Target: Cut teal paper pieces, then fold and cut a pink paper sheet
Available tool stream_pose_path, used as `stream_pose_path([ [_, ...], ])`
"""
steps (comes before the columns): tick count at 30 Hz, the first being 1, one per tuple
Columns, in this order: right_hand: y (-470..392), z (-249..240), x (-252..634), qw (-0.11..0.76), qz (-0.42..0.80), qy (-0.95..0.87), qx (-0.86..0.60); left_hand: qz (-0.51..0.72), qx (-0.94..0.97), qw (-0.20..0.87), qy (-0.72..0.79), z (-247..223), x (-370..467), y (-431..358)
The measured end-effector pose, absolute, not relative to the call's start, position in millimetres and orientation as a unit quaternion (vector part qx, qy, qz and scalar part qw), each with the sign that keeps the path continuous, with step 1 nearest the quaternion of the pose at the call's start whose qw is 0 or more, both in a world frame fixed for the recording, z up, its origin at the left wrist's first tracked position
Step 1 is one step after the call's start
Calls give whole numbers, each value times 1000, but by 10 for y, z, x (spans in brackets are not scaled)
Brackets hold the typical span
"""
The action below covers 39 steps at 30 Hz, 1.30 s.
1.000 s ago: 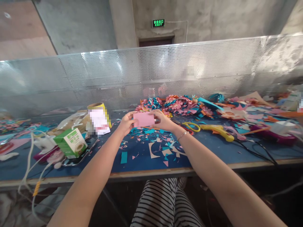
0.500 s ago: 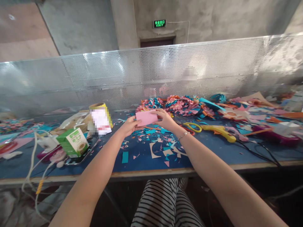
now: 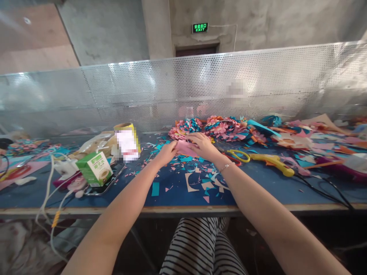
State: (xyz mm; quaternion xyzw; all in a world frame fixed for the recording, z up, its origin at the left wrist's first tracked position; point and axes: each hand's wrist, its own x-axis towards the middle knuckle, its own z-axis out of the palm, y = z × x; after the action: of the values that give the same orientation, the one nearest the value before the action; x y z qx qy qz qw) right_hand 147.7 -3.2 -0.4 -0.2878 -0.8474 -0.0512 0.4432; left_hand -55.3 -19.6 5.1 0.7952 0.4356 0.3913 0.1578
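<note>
A piece of pink paper (image 3: 184,148) is held low over the blue tabletop, partly covered by my fingers. My left hand (image 3: 168,150) pinches its left edge between thumb and fingers. On the other side, my right hand (image 3: 204,146) grips the paper with its fingers laid across the top and right part. Just behind the hands lies a heap of pink, blue and orange paper flowers (image 3: 226,128). Blue, pink and cream paper scraps (image 3: 206,185) are scattered in front of and around them. Scissors with yellow handles (image 3: 240,156) lie right of my right wrist.
A yellow glue gun (image 3: 272,162) with a black cable rests on the right. To the left stand a green carton (image 3: 94,168), white cables (image 3: 47,191) and a yellow-rimmed roll (image 3: 136,141). A perforated metal screen (image 3: 160,91) runs along the back.
Both hands have lowered the pink paper toward the tabletop and tilted it flatter. My right hand's fingers have moved further over it. The whole view has shifted slightly.
</note>
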Motion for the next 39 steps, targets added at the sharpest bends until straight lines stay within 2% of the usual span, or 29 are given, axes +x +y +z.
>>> stream_pose_path([
  [2,-59,33,1464,434,-60,-854,-282,375,816,76,433,63,-539,-234],
  [4,-86,57,1454,429,-57,-862,-264,369,823,39,430,71,-532,-256],
  [15,-125,71,1410,448,17,-852,-269,371,836,61,401,133,-562,-268],
  [22,-134,116,1427,496,121,-806,-299,366,826,154,401,202,-575,-310],
  [30,-81,95,1381,562,365,-669,-324,479,725,329,369,131,-613,-178],
  [33,-74,47,1335,558,428,-639,-312,521,687,337,377,67,-602,-123],
  [39,-71,1,1284,542,472,-619,-316,536,684,278,410,91,-603,-133],
])
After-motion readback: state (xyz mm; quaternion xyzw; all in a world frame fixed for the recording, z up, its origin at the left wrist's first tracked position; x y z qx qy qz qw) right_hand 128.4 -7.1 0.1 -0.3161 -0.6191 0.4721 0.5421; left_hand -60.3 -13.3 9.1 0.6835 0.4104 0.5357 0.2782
